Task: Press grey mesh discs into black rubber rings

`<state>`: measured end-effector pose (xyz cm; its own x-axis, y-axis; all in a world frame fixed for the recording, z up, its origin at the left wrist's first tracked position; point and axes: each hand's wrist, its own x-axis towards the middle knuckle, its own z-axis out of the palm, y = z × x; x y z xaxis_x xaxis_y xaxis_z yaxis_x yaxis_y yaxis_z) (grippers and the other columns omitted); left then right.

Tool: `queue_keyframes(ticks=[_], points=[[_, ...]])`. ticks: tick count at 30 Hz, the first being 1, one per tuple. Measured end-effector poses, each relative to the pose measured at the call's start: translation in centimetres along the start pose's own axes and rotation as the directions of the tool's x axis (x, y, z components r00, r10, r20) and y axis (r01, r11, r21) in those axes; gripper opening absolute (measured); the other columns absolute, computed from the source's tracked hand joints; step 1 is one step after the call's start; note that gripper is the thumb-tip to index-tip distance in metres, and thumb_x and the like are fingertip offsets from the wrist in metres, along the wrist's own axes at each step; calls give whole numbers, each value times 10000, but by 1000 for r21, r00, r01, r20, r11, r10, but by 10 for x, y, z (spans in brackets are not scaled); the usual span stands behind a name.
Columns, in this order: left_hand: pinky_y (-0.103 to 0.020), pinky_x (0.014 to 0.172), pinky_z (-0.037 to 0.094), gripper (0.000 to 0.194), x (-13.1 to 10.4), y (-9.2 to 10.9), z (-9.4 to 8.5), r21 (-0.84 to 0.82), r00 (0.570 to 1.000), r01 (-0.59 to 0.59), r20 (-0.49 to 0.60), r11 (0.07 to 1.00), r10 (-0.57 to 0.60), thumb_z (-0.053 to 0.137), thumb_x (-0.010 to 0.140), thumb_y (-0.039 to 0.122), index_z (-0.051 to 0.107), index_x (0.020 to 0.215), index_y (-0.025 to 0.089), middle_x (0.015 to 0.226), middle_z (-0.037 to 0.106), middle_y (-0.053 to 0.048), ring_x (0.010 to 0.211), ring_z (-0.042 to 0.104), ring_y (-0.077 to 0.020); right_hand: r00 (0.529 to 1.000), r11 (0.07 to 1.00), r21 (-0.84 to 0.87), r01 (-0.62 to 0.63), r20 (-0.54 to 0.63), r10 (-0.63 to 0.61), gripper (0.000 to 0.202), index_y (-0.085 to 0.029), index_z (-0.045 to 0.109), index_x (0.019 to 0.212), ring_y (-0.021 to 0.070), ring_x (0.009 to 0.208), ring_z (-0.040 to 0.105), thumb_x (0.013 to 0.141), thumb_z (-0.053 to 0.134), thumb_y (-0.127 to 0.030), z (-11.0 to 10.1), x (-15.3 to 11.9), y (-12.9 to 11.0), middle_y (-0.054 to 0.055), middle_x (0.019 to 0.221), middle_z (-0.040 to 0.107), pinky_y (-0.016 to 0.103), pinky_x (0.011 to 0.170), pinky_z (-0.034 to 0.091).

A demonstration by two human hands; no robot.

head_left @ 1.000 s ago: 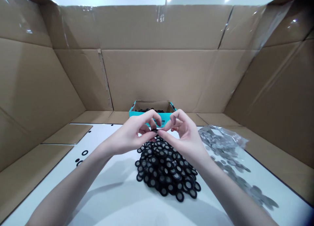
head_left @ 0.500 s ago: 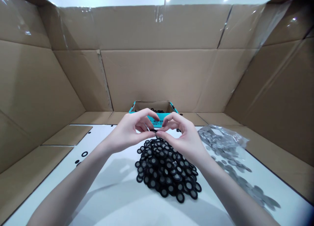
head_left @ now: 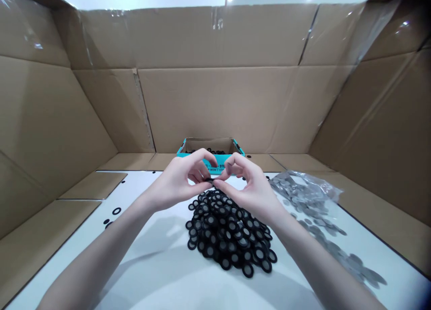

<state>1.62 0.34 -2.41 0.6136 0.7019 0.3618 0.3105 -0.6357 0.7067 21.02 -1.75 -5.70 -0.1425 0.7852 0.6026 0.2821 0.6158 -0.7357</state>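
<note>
Above the far end of a pile of black rings with grey centres (head_left: 229, 231), my two hands meet at the fingertips. My left hand (head_left: 188, 177) pinches a small black ring (head_left: 210, 180) between thumb and fingers. From the other side, my right hand (head_left: 247, 180) grips the same ring with its thumb and finger. The ring is seen nearly edge-on, and the fingertips cover much of it. Whether a grey disc sits in it, I cannot tell.
Behind my hands stands a teal-edged cardboard box (head_left: 218, 159) holding black rings. On the right lies a clear plastic bag (head_left: 306, 186) of grey discs, with loose grey discs (head_left: 350, 263) spilling forward. Several black pieces (head_left: 116, 211) lie at left. Cardboard walls (head_left: 215, 108) surround the white table (head_left: 161, 260).
The fingers have shifted slightly around the ring, with the right index fingertip more bent. Both hands stay in nearly the same place, and the pile looks unchanged.
</note>
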Motion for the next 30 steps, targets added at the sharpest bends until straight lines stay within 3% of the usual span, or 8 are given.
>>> queue_keyframes(ticks=[6, 10, 16, 24, 30], points=[[-259, 778, 544, 228, 3, -4, 6, -62, 987, -76, -146, 995, 66, 693, 880, 228, 570, 1069, 193, 878, 675, -1, 794, 655, -123, 998, 1000, -16, -9, -63, 8, 201, -243, 524, 812, 184, 786, 706, 794, 723, -259, -6, 1, -3, -28, 771, 667, 348, 808, 526], [-254, 762, 555, 197, 3, -2, 10, -107, 992, -64, -113, 992, 52, 635, 932, 244, 553, 1107, 207, 924, 666, -13, 813, 668, -125, 996, 1000, 24, -10, -92, 12, 216, -248, 545, 838, 208, 871, 733, 771, 751, -249, -6, 1, -8, -12, 832, 720, 364, 846, 534], [-218, 676, 538, 207, 3, -2, 15, -144, 992, -70, -110, 987, 54, 647, 929, 223, 527, 1096, 206, 927, 656, -1, 733, 665, -98, 996, 1000, -17, 1, -85, -2, 147, -238, 557, 824, 171, 760, 683, 794, 701, -234, -6, 0, -8, -35, 750, 644, 344, 789, 503], [-241, 707, 531, 115, -1, 4, 7, 133, 999, -49, 9, 990, 48, 564, 937, 139, 548, 1024, 214, 831, 645, 27, 724, 625, -107, 996, 998, -53, 29, -85, -33, 212, -256, 447, 830, 178, 755, 652, 801, 650, -201, 5, -4, -5, -47, 747, 580, 323, 702, 460], [-246, 746, 538, 174, 0, 1, 7, -7, 990, -95, -103, 995, 94, 624, 937, 208, 543, 1090, 209, 898, 658, 1, 789, 639, -119, 996, 1000, -23, 6, -85, -8, 232, -249, 483, 802, 183, 768, 704, 784, 715, -239, 0, -1, -2, -48, 738, 624, 350, 801, 517]])
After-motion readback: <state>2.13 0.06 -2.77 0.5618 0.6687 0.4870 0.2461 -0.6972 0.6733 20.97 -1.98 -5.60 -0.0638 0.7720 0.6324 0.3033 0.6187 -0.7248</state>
